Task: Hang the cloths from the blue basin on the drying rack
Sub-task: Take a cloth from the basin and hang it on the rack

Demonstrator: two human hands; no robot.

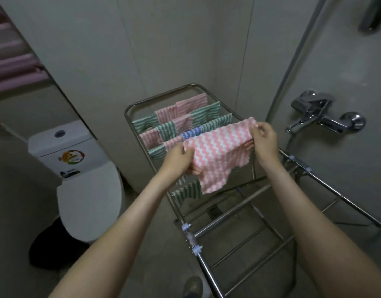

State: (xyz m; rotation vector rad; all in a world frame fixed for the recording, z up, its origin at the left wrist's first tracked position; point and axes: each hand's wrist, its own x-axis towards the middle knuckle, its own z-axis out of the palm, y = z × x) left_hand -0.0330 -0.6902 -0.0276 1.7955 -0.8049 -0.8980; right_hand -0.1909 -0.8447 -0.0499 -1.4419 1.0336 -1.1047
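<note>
I have the left hand [178, 157] and right hand [265, 137] with fingers clamped on a pink cloth [217, 154] stretched between them; past the fingers, the drying rack [228, 213] holds other cloths [203, 114]

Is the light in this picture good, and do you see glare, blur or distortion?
Head view: light is dim and flat; small glare on the chrome tap; the pink cloth is fairly sharp; corners look soft and stretched by the wide-angle lens.
</note>
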